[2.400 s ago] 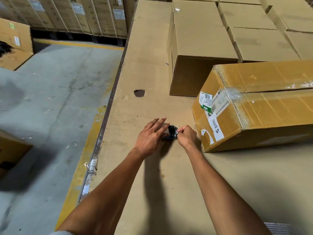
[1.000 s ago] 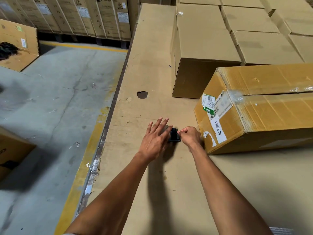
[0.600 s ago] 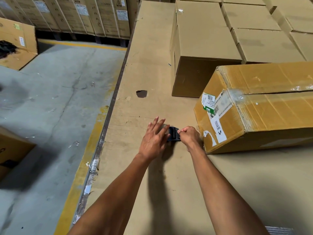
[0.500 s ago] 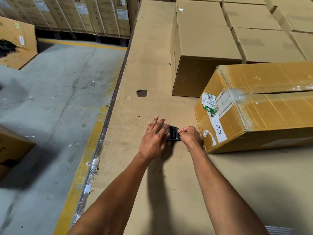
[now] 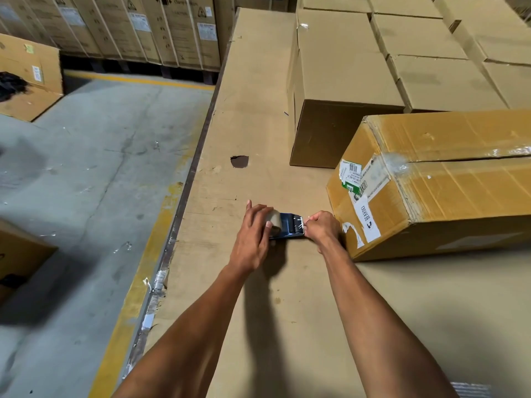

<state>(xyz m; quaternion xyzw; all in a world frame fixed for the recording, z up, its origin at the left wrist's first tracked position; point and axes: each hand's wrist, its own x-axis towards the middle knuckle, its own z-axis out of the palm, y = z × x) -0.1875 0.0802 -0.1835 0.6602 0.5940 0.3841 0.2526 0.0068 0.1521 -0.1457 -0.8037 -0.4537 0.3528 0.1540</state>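
Okay, my left hand [image 5: 253, 234] is curled round the roll end of the tape dispenser [image 5: 288, 226], thumb lying over the pale tape roll [image 5: 274, 219], fingers wrapped across its far side. My right hand [image 5: 323, 228] is bunched into a tight pinch on the tape end [image 5: 301, 222] at the dispenser's toothed edge. The dispenser, dark blue, lies just left of the near corner of the labelled carton [image 5: 445, 191], low over the cardboard-covered table [image 5: 258, 326]; whether it rests on the surface or is lifted a touch, I cannot tell. My right hand is just beside that carton's stickered end, nearly against the torn white label. Left of the carton and further from me, a dark hole [image 5: 239, 161] in the cardboard. Behind the carton, a plain brown box [image 5: 339, 81], close to its far corner. Well left of the carton, past the table edge, the grey floor [image 5: 86, 168] with its yellow line [image 5: 149, 254].
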